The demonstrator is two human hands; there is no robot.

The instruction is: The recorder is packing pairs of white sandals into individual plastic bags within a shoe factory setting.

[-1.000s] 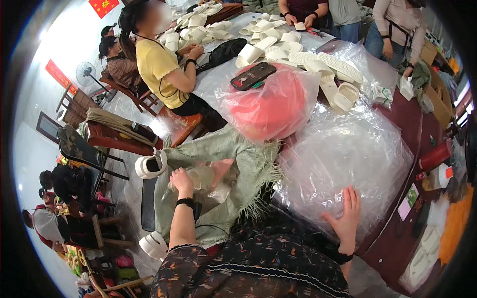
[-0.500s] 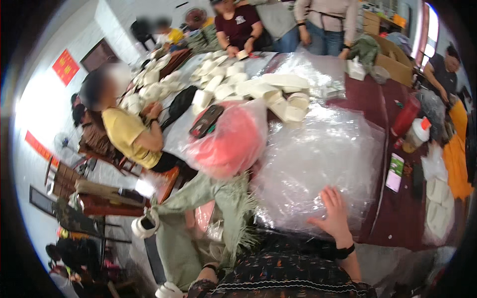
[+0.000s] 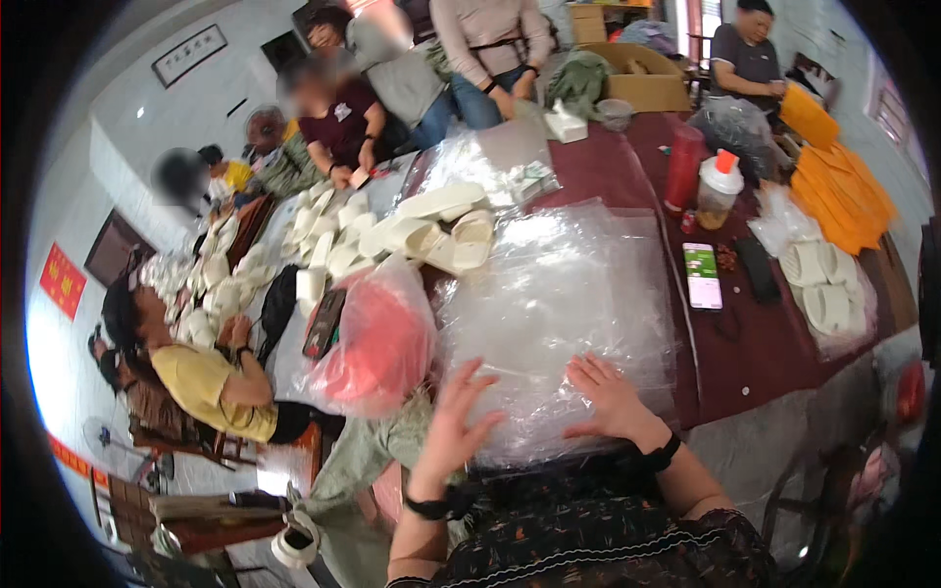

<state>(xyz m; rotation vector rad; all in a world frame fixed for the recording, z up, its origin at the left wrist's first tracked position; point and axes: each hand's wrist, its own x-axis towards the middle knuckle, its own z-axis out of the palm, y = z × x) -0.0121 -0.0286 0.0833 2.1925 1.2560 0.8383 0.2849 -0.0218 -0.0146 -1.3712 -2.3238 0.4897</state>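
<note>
A stack of clear plastic bags (image 3: 564,294) lies flat in front of me on the dark red tablecloth. Over its near left edge is my left hand (image 3: 458,416), fingers apart and nothing in it. My right hand (image 3: 603,397) rests spread at the near right part of the stack, also holding nothing. Left of the stack sits a clear bag with red material inside (image 3: 382,338), and a dark phone-like object (image 3: 323,323) lies on it. Beyond the stack is a pile of cream slippers (image 3: 421,235).
To the right are a lit phone (image 3: 703,276), a lidded cup (image 3: 720,186), a red bottle (image 3: 683,167) and bagged slippers (image 3: 828,284). A person in yellow (image 3: 216,387) sits at left; others stand along the far side. A green cloth sack (image 3: 358,480) hangs beside my left arm.
My left hand has come up from the lower edge to the bags. The view has turned right, so the table's contents appear farther left. My right hand stays spread at the stack.
</note>
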